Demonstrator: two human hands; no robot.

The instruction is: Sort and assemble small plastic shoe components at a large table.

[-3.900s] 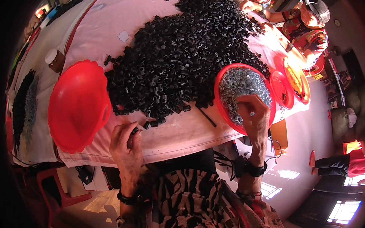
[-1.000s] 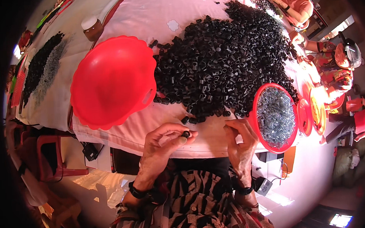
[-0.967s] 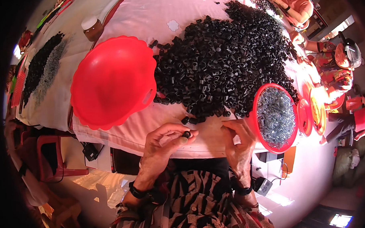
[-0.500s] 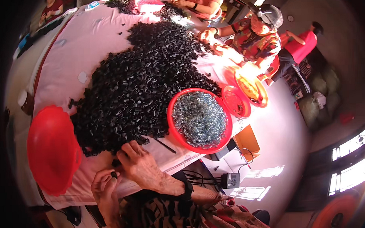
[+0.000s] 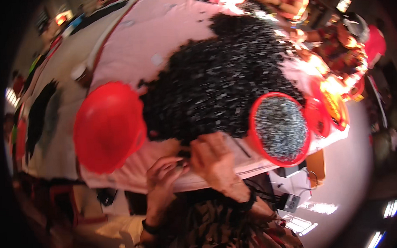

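Note:
My left hand (image 5: 162, 175) is at the table's near edge, thumb and fingers closed on a small black part (image 5: 180, 163). Just to its right, my right hand (image 5: 213, 160) is curled over the cloth at the near side of a big heap of small black parts (image 5: 214, 79). Its fingertips point down and are smeared by motion, so what they hold, if anything, is hidden. A thin dark stick (image 5: 242, 148) lies on the cloth to the right of that hand.
A red basin (image 5: 109, 127) stands left of the heap. On the right, a red bowl (image 5: 252, 131) holds many small silvery metal pieces; smaller red bowls (image 5: 318, 117) stand beyond it. Co-workers (image 5: 342, 53) sit along the far right side. A cardboard box (image 5: 316, 167) is below the table's right edge.
The whole view has swung left, so table, heap and bowls appear further right, with motion blur. My hands remain close together, the left still pinching the small black part.

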